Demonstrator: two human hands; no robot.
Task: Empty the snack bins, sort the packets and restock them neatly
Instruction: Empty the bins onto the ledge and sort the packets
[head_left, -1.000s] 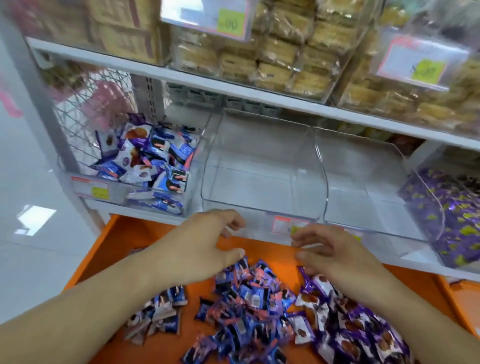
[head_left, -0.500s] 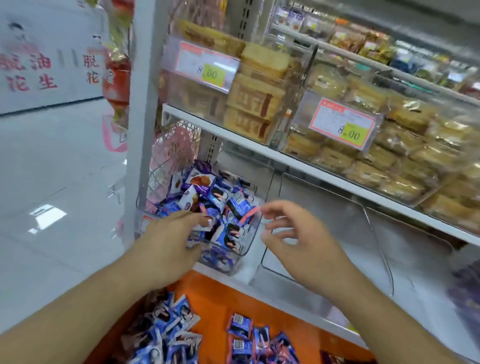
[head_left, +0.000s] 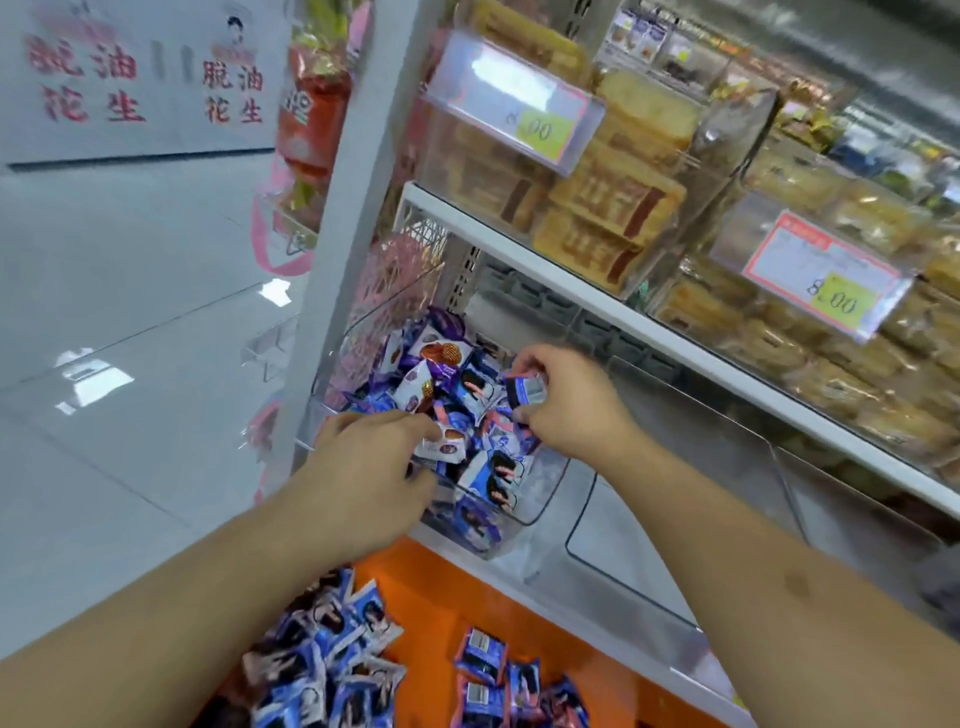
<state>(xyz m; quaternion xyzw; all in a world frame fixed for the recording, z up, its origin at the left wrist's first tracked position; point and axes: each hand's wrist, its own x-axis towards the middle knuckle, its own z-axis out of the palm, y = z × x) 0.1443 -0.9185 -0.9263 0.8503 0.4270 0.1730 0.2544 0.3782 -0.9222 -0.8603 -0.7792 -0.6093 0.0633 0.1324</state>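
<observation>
Shop aisle with a shiny pale floor (head_left: 130, 322) and white shelving (head_left: 597, 306), yellow cakes (head_left: 613, 208) stacked in clear boxes up top behind price tags (head_left: 524, 111). Below that was an orange ledge (head_left: 431, 587) with loose blue packets (head_left: 332, 654) piled on it. The clear bin (head_left: 524, 512) on the lower shelf was full of mixed packets. Both hands were in it: left hand (head_left: 371, 465) had fingers curled, pinching a white packet (head_left: 444, 444), right hand (head_left: 574, 402) pinched a blue packet (head_left: 527, 389) between thumb and fingers, just above the pile.
</observation>
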